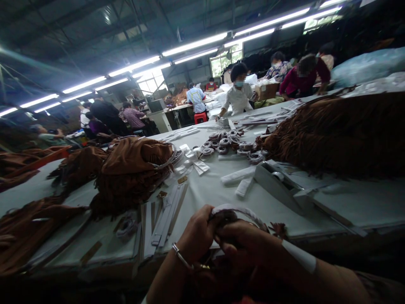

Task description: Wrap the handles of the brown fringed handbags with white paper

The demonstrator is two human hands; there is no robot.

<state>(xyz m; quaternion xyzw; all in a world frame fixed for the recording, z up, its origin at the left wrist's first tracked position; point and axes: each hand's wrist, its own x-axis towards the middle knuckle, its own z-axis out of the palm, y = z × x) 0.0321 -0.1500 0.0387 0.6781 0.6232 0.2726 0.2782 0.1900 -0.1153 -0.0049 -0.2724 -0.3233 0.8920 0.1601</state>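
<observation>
At the table's near edge, my left hand [201, 230] and my right hand [248, 240] are close together, fingers curled round a strap [243, 210] wrapped in white. The strap bends in an arc above my fingers, with darker brown showing inside the loop. Its lower part is hidden behind my hands and in shadow. Just beyond the right hand stands a grey tape dispenser [276, 185]. Left of my left hand lie several flat white strips [166, 215] and a small white-wrapped coil [126, 223].
Brown fringed bags [134, 164] are piled on the left, with a larger brown fringed heap [341, 131] at right. Several wrapped coils [223, 143] lie mid-table near white packets [194, 158]. A co-worker in white [238, 99] stands across the white table [209, 185]; other people work farther back.
</observation>
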